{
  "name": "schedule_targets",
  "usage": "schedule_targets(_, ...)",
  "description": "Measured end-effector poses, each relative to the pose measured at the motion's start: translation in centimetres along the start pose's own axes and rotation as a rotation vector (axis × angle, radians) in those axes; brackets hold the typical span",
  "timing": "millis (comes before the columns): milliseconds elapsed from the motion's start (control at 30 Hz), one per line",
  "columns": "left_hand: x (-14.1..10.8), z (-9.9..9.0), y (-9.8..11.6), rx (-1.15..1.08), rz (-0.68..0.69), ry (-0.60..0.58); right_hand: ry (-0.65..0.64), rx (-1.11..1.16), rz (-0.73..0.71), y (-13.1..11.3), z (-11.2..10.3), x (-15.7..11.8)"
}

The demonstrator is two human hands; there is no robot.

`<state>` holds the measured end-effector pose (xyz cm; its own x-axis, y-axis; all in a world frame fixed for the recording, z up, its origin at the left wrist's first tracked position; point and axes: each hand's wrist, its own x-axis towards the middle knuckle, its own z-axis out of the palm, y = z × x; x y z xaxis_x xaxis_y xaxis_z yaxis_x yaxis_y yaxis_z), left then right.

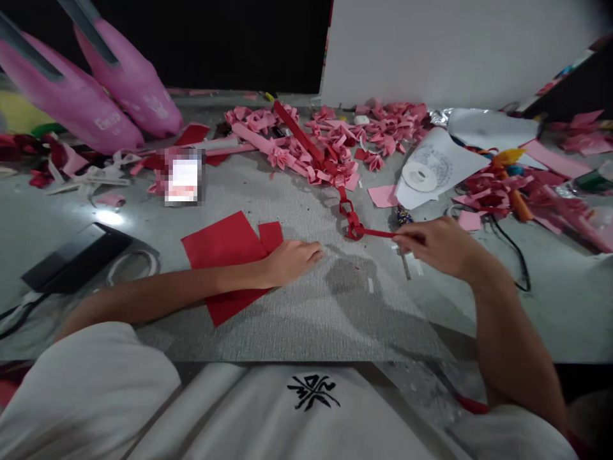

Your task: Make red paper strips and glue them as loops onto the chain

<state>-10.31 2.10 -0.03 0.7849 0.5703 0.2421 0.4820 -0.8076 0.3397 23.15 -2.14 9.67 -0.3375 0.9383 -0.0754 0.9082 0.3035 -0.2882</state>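
My right hand pinches the end of a red paper strip. From there the strip runs left to a red paper chain, whose links trail back toward the pink paper pile. My left hand is closed, fingers curled together, left of the chain and apart from it. Whatever those fingers hold, if anything, is too small or hidden to name. Under my left forearm lies a red paper sheet, with a smaller red paper piece beside it.
Pink folded paper pieces heap along the back. A ribbon roll rests on white paper at right. Two pink bottle-shaped objects stand back left. A black box with a cable and a white ring lie at left.
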Motion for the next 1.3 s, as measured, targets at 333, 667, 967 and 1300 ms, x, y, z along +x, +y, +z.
schedule_targets(333, 9.2, 0.8, 0.9, 0.262, 0.295, 0.017, -0.182, 0.331, 0.273, 2.7, -1.2, -0.3)
schedule_targets(667, 7.5, 0.3, 0.2, -0.357, 0.085, 0.401, -0.184, 0.720, 0.084, 1.3, 1.2, 0.9)
schedule_targets(967, 4.2, 0.2, 0.1, -0.739, 0.093, 0.359, -0.202, 0.794, -0.018, -0.4, 3.4, 1.6)
schedule_targets(1300, 2.6, -0.8, 0.3, -0.627, 0.239, 0.218, -0.210, 0.746, -0.079, -1.9, 5.1, 2.2)
